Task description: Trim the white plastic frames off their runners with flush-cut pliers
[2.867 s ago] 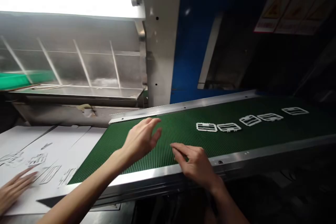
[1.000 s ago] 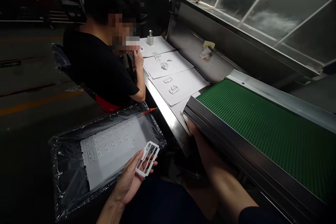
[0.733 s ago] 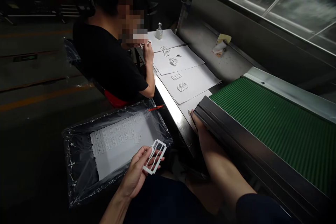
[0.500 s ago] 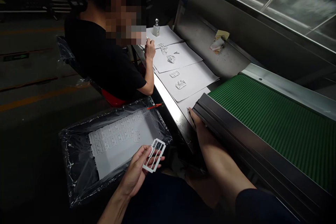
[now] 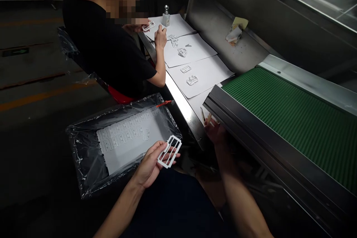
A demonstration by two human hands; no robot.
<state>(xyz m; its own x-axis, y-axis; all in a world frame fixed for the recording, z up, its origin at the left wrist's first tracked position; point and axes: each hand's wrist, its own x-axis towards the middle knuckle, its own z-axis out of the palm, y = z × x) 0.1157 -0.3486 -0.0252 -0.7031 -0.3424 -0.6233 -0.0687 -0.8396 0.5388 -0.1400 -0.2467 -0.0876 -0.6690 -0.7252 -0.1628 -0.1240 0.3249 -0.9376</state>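
A steel table [image 5: 181, 104] runs along beside me, with white paper sheets [image 5: 205, 76] lying in an overlapping row on it. Small white plastic frames [image 5: 192, 80] sit on the sheets, and a small capped bottle [image 5: 166, 16] stands on the farthest sheet.

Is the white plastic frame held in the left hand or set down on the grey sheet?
Held: the white plastic frame rests in the left hand, clear of the grey sheet.

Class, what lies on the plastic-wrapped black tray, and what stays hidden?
A grey sheet bearing rows of small white parts lies on the tray; the surface beneath the sheet is hidden.
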